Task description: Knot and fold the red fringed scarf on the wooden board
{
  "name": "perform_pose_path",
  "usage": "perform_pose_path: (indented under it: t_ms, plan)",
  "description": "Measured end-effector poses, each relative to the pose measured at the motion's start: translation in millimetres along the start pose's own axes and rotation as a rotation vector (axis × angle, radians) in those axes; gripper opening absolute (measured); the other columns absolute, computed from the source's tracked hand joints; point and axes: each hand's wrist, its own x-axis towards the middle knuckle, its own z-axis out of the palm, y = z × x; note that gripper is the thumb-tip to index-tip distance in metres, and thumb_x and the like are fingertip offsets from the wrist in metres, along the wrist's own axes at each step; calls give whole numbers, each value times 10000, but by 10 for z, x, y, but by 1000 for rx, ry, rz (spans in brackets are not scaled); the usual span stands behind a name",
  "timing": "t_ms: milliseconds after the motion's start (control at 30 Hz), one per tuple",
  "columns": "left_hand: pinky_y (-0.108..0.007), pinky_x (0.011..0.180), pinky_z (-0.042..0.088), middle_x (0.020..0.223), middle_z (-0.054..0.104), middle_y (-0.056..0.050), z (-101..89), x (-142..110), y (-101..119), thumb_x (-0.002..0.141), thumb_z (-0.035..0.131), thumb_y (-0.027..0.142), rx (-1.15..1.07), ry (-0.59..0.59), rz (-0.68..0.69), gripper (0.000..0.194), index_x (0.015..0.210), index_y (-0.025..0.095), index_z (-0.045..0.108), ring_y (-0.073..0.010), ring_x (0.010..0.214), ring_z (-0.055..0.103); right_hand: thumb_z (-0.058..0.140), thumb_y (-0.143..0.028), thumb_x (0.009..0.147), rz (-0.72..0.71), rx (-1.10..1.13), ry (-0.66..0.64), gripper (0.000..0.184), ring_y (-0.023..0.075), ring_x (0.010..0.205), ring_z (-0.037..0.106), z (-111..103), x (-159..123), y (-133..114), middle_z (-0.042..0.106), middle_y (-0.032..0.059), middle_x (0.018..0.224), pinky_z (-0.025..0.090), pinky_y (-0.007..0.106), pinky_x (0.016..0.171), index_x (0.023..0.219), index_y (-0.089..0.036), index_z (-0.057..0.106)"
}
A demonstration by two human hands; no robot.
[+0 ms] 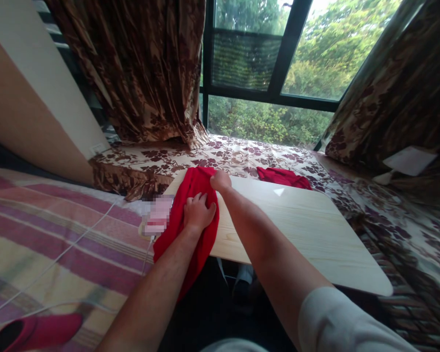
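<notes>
A red garment (pixel 196 183) lies over the left end of the pale wooden table (pixel 289 210), and its lower part hangs over the near edge. My left hand (pixel 200 211) rests on top of the fabric with its fingers spread. At the garment's far right corner, my right hand (pixel 220 181) is closed on the edge of the cloth. I cannot make out what kind of garment it is. Beside its left edge is a pinkish blurred-out item (pixel 157 215), with a white cable leading from it.
Another folded red cloth (pixel 284 177) lies on the flower-patterned window seat (pixel 234 154) behind the table. On the left is a striped bed cover (pixel 77 234) with white cables across it and a dark pink tube-shaped item (pixel 40 330). A white lamp-like object (pixel 410 160) stands at right.
</notes>
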Motion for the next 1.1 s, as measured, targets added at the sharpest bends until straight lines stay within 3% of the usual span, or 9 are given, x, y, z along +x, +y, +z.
perform_pose_path:
  t_ms: [100,200,333,500,633,733,867,967,1100]
  plan:
    - [-466,1096,378,1463,541,-120,-6,-6,14,940,427,502,-56,62,-28,621,1446,149,490,-340,1297,481,461,-272,904,70,182,171,230,184,868,626,-4,-48,-42,698,60,919,484,279,810,940,-176,666]
    - [-454,1114,373,1456,540,-149,-16,-8,31,945,443,500,-99,103,-40,629,1443,117,465,-336,1319,478,481,-276,861,38,473,223,140,146,815,580,-48,-169,-69,642,5,848,465,243,759,865,-188,591]
    - [-467,1092,397,1404,570,-186,-27,-2,14,962,441,437,-202,157,-26,541,1377,96,503,-348,1295,505,565,-239,795,-20,1068,77,104,117,709,540,-211,-383,-92,540,-48,728,455,218,683,785,-221,463]
    - [-438,1122,385,1380,576,-184,22,8,-107,955,455,337,-445,461,121,497,1399,115,465,-305,1316,513,660,-216,738,-55,1558,-59,182,97,612,515,-359,-662,-114,531,-60,661,465,203,633,743,-215,478]
    - [-440,1072,427,1356,614,-173,43,4,-152,983,367,346,-473,509,136,492,1414,128,463,-279,1262,579,706,-253,750,126,1483,-175,174,109,551,516,-324,-830,-45,557,-37,602,462,231,570,713,-193,546]
    - [-421,969,473,1128,734,-144,21,-5,-123,1012,289,358,-404,391,104,465,1300,140,582,-272,1031,695,752,-341,746,249,1124,-216,250,135,537,533,-271,-902,73,585,5,573,429,261,524,668,-167,589]
    - [-393,900,468,989,765,-122,5,-10,-98,1017,255,347,-248,305,121,485,1068,173,705,-272,912,713,771,-217,633,277,691,-182,222,101,481,434,-214,-937,240,485,-41,461,318,249,480,556,-166,569]
    - [-365,884,463,937,768,-106,10,-5,-121,1014,251,338,-202,284,103,493,1008,188,721,-257,892,710,634,-179,638,150,755,-226,69,96,488,418,-212,-947,304,476,-53,464,306,245,491,578,-164,605]
    - [-332,891,464,989,771,-77,-3,14,-148,1001,269,311,-248,282,27,467,1069,209,720,-238,958,702,566,-201,581,100,1143,-48,86,105,538,463,-322,-967,338,525,-60,550,342,226,515,662,-189,592]
